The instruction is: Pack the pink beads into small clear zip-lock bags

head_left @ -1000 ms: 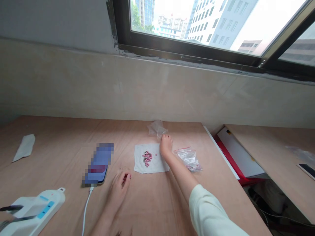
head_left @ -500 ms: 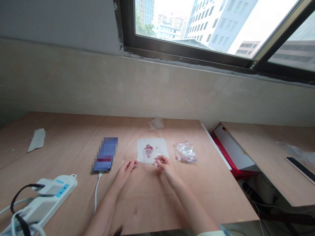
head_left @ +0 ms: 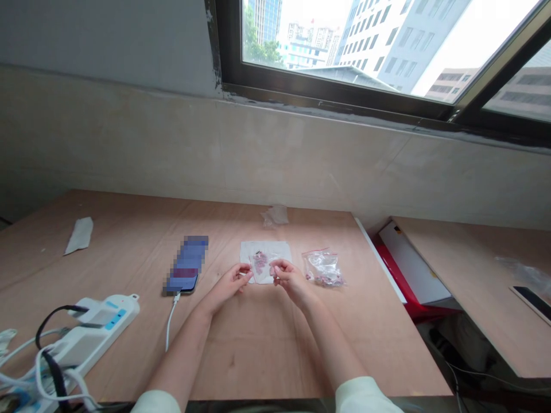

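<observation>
My left hand [head_left: 233, 283] and my right hand [head_left: 291, 280] are raised over a white paper sheet [head_left: 245, 248], fingertips pinched. Between them is a small clear plastic bag [head_left: 263, 276], faint against the paper, with a thin reddish line near its left edge. My right fingers grip its right side and my left fingers close at its left side. Small pink and dark beads [head_left: 259, 260] show hazily through the plastic; whether any lie inside the bag I cannot tell. Right of my right hand lies a larger clear zip bag [head_left: 323, 267] with pinkish pieces in it.
A phone [head_left: 187, 265] on a white charging cable lies left of my hands. Nearer is a white power strip [head_left: 99, 332] with plugs and cords. Crumpled clear plastic [head_left: 275, 215] sits at the back, a white paper scrap [head_left: 79, 236] at far left. The wooden table [head_left: 387, 344] ends beside a gap at right.
My left hand has risen from the table and moved right to the small bag's left side. The bag, in my right hand, is now lifted in front of the beads. The view has shifted slightly.
</observation>
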The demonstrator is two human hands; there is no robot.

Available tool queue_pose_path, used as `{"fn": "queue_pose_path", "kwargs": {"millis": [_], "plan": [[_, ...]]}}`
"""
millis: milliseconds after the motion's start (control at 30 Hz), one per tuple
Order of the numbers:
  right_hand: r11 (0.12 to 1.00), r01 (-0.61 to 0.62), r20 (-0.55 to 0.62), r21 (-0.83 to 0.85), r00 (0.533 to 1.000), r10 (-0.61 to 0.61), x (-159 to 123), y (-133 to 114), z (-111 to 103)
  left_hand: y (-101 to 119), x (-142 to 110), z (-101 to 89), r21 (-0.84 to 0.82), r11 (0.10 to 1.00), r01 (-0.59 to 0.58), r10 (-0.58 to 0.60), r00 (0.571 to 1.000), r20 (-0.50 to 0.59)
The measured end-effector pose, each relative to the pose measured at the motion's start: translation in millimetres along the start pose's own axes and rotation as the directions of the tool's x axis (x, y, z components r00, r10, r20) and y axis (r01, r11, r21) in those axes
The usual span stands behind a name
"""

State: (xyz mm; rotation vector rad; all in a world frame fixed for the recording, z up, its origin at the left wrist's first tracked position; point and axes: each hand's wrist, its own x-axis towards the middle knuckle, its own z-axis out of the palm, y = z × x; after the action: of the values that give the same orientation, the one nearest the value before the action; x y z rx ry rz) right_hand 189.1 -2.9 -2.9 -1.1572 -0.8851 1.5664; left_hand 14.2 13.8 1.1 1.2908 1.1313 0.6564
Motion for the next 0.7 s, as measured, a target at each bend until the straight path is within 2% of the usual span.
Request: {"fn": "queue_pose_path", "kwargs": {"millis": [67,133,167,200,233,267,300,333,400,433,533,700], "plan": [[0.998,-0.032,-0.041,-0.051,0.999,0.030,1.8,2.6,-0.5,4.2,2.1,0.5,0.006,0.999,-0.038,0.038,0.999,-0.004],[0.985,-0.043,-0.223,-0.170,0.975,0.004,2.7,7.1,-0.6,5.1,4.6,-0.2,0.026,0.998,-0.061,0.062,0.998,-0.033],[0.966,-0.030,-0.351,-0.257,0.934,-0.064,2.8,9.2,0.0,4.4,5.9,-0.8,0.037,0.997,-0.064,0.066,0.997,-0.050],[0.934,-0.009,-0.458,-0.357,0.873,-0.167,2.5,10.8,1.3,3.2,7.2,-1.4,0.046,0.997,-0.067,0.070,0.995,-0.064],[0.889,0.018,-0.511,-0.457,0.813,-0.279,2.1,11.6,3.5,2.0,8.5,-1.9,0.055,0.996,-0.072,0.075,0.994,-0.073],[0.841,0.055,-0.500,-0.539,0.782,-0.371,1.7,11.8,6.8,0.9,9.8,-2.2,0.068,0.995,-0.079,0.085,0.993,-0.077],[0.801,0.100,-0.438,-0.590,0.794,-0.422,1.4,11.3,11.0,0.5,10.8,-2.3,0.087,0.992,-0.092,0.099,0.992,-0.077],[0.779,0.145,-0.347,-0.609,0.835,-0.427,1.4,10.2,16.0,0.8,11.7,-2.1,0.111,0.988,-0.107,0.115,0.991,-0.072],[0.778,0.199,-0.164,-0.596,0.919,-0.360,2.6,7.2,26.6,4.1,12.6,-1.3,0.164,0.976,-0.145,0.152,0.988,-0.034],[0.781,0.207,-0.104,-0.589,0.939,-0.328,3.7,5.6,31.3,6.9,12.7,-1.0,0.191,0.967,-0.165,0.171,0.985,-0.011],[0.764,0.208,-0.056,-0.611,0.951,-0.303,7.8,1.0,39.3,17.3,11.4,-1.6,0.258,0.944,-0.204,0.203,0.979,0.032],[0.754,0.214,-0.011,-0.621,0.960,-0.281,13.1,-5.0,39.6,30.9,8.8,-6.5,0.320,0.920,-0.225,0.224,0.974,0.042]]}}
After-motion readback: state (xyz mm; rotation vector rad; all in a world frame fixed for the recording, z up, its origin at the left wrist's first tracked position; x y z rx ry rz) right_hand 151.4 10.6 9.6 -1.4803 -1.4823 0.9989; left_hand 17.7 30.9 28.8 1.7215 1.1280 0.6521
